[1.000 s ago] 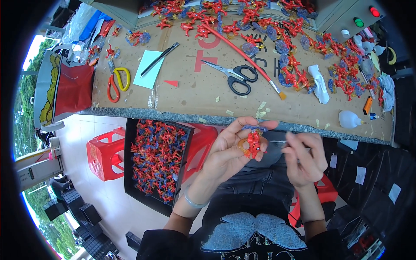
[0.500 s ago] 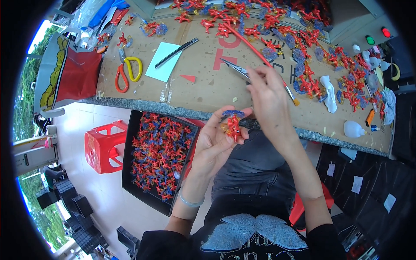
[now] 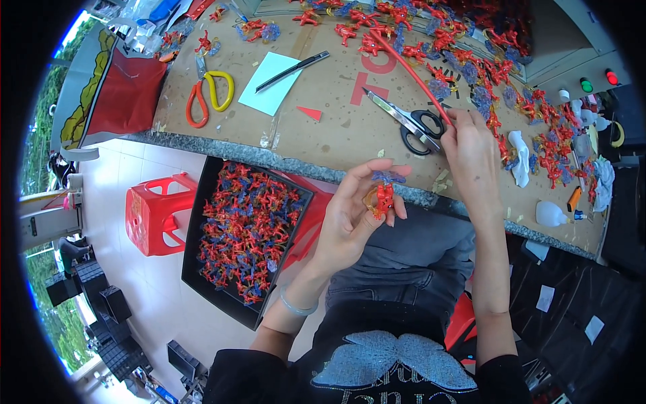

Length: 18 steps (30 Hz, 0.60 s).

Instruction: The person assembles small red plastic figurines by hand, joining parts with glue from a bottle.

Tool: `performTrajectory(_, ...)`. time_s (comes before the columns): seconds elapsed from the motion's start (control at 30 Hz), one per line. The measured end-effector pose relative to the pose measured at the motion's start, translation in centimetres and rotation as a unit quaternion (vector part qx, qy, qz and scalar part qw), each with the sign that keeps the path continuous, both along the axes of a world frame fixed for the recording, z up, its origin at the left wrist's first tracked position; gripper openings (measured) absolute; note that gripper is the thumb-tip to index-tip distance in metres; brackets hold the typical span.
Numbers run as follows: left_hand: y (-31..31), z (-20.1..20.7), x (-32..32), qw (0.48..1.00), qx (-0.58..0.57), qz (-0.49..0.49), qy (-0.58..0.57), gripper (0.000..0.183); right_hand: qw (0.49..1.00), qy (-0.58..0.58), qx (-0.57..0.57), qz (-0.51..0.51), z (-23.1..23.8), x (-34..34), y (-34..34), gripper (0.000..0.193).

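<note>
My left hand (image 3: 350, 225) is closed around a small red toy figure (image 3: 383, 199) with clear yellow and blue plastic parts, in front of the table's edge. Over the table, the fingers of my right hand (image 3: 471, 151) pinch a long red-handled paintbrush (image 3: 414, 73); its bristle end is hidden by the hand. Just left of that hand lie black-handled scissors (image 3: 407, 123). A small red triangular piece (image 3: 310, 113) rests on the cardboard, near a black utility knife (image 3: 293, 71) on a pale green paper pad (image 3: 269, 91).
Many similar figures (image 3: 484, 101) cover the table's far and right sides. Orange-and-yellow scissors (image 3: 208, 97) lie at left. Below the edge stands a black bin (image 3: 190, 269) full of figures, beside a red stool (image 3: 155, 215). A white bottle (image 3: 548, 213) and a crumpled tissue (image 3: 519, 158) are at right.
My right hand has shifted right, off the black-handled scissors, whose handles now show, and onto the paintbrush. My left hand still holds the figure. The view has shifted slightly.
</note>
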<state>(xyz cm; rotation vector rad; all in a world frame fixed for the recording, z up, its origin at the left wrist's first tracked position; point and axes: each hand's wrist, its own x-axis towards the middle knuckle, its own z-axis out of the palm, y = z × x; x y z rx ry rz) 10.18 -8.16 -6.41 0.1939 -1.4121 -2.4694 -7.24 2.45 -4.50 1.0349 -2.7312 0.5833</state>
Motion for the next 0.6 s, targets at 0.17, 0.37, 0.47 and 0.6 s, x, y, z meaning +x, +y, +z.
performTrajectory(0.17,0.3,0.0,0.4,1.0,-0.004,0.0,-0.006,0.048,0.969,-0.186,-0.158,0.026,4.6,1.7,3.1,0.011)
performTrajectory(0.37,2.6,0.6,-0.8,0.999,-0.008,-0.028,-0.019,0.047,0.803,-0.33,-0.482,0.122,4.5,6.4,6.5,0.015)
performTrajectory(0.47,3.6,0.8,-1.0,0.999,-0.034,-0.02,-0.021,0.046,0.812,-0.288,-0.49,0.133,2.7,8.2,7.0,0.016)
performTrajectory(0.6,4.1,1.1,-1.2,0.999,-0.034,-0.022,-0.014,0.046,0.893,-0.189,-0.365,0.182,1.6,7.4,9.5,0.024)
